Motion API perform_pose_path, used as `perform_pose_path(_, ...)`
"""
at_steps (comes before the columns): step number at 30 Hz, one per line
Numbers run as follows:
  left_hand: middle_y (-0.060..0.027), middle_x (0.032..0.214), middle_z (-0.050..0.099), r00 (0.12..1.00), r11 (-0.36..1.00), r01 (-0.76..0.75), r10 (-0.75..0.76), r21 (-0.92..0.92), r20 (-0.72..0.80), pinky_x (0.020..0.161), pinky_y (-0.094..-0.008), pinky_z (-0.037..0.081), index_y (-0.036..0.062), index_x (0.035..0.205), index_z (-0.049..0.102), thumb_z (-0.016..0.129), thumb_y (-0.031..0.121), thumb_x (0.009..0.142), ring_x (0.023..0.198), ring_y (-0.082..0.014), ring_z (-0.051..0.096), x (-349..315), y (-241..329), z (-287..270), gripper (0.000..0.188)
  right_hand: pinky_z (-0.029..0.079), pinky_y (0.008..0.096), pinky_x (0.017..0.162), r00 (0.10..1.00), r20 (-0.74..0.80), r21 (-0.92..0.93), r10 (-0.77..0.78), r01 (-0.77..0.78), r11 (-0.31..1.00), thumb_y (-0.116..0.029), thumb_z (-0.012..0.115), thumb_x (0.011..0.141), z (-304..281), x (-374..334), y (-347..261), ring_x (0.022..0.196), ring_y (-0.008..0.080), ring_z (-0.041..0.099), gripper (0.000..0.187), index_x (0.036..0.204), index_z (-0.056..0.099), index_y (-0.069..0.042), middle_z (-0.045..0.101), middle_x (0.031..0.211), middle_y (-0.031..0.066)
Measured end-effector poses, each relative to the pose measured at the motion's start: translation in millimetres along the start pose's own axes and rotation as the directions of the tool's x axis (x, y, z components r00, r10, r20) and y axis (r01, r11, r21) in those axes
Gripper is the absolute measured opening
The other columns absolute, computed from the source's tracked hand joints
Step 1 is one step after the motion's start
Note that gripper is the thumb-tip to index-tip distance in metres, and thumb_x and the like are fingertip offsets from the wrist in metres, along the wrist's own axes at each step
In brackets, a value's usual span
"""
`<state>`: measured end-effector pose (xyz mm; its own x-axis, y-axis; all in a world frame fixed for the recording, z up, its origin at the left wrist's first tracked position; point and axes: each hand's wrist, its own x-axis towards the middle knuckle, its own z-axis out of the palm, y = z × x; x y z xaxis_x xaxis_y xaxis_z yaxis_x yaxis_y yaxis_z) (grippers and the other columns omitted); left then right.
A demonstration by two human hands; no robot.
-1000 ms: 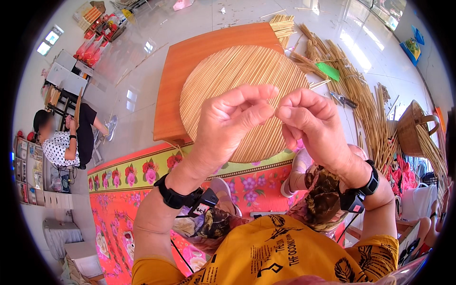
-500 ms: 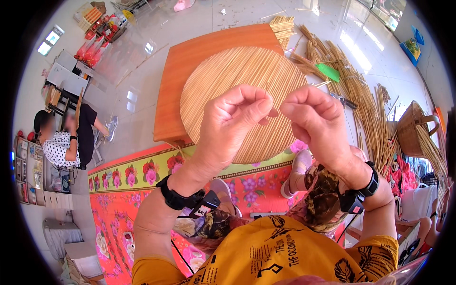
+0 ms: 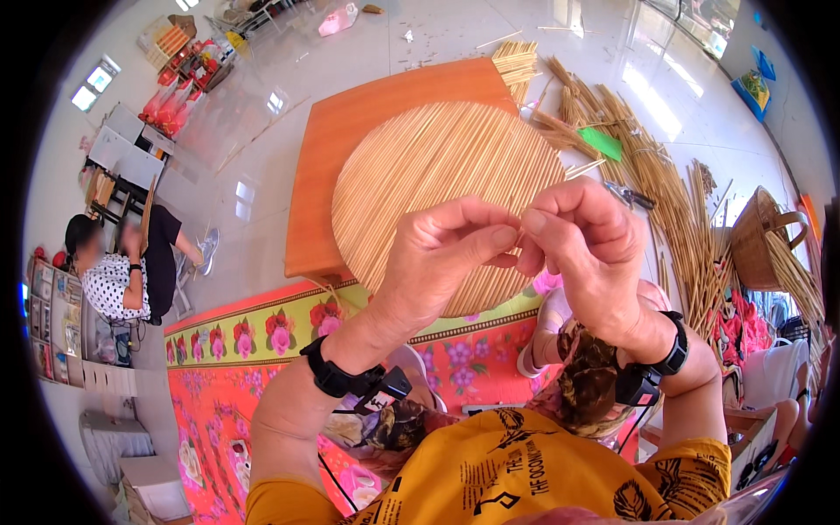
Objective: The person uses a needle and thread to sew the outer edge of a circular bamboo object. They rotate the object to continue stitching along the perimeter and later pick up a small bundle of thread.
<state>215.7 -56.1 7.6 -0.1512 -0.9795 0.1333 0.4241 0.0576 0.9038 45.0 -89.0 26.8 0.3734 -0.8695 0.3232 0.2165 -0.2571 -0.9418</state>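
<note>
My left hand (image 3: 437,254) and my right hand (image 3: 588,245) meet fingertip to fingertip above the near part of a round mat of straw-coloured stalks (image 3: 429,175). Both are closed in a pinch of thumb and forefinger. Whatever sits between the fingertips is too small or thin to make out. The round mat of parallel stalks lies on an orange-brown wooden table (image 3: 311,192), its near edge reaching past the tabletop. My hands hide part of its right side.
Bundles of long stalks (image 3: 661,175) lie on the floor at the right, with pliers-like cutters (image 3: 632,196) and a green piece (image 3: 602,143) beside them. A wicker basket (image 3: 758,241) stands farther right. Flowered red cloth (image 3: 219,385) covers the floor nearby. A person (image 3: 122,267) sits at the left.
My hands have come down and closer together, so the fingertips now touch. The view has shifted slightly, and the table and mat appear lower in it.
</note>
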Motion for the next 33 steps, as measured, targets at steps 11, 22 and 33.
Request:
perform_pose_path(11, -0.0046, 0.094, 0.065, 1.0, 0.998, 0.004, -0.003, 0.068, -0.008, 0.081, -0.0266, 0.054, -0.0036, 0.101, 0.066, 0.062, -0.002, 0.089, 0.09, -0.0116, 0.062, 0.2, 0.3, 0.3, 0.013, 0.047, 0.0171, 0.055, 1.0, -0.013, -0.043, -0.016, 0.015, 0.999, -0.002, 0.06, 0.09, -0.3, -0.6, 2.5, 0.063, 0.0019, 0.059, 0.004, 0.087, 0.06, 0.001, 0.064, 0.068, 0.0009)
perform_pose_path(22, -0.0037, 0.091, 0.064, 1.0, 0.995, -0.01, 0.01, 0.097, 0.002, 0.08, -0.0253, 0.054, -0.0039, 0.098, 0.067, 0.063, -0.002, 0.089, 0.088, -0.0108, 0.062, -1.1, 2.2, 1.7, 0.011, 0.05, 0.0169, 0.055, 1.0, 0.003, -0.052, -0.025, 0.025, 0.998, -0.001, 0.06, 0.09, -0.1, -0.5, 2.2, 0.065, 0.0026, 0.062, 0.004, 0.086, 0.06, 0.001, 0.065, 0.069, 0.0013)
perform_pose_path(33, -0.0029, 0.089, 0.064, 1.0, 0.991, -0.017, 0.018, 0.131, -0.005, 0.08, -0.0249, 0.053, -0.004, 0.097, 0.067, 0.064, -0.003, 0.088, 0.087, -0.0103, 0.062, -3.0, 3.1, 0.0, 0.01, 0.049, 0.0168, 0.055, 1.0, 0.014, -0.048, -0.027, 0.027, 0.998, -0.001, 0.06, 0.09, 1.3, -1.0, 3.5, 0.064, 0.0026, 0.061, 0.004, 0.087, 0.06, 0.001, 0.065, 0.07, 0.0015)
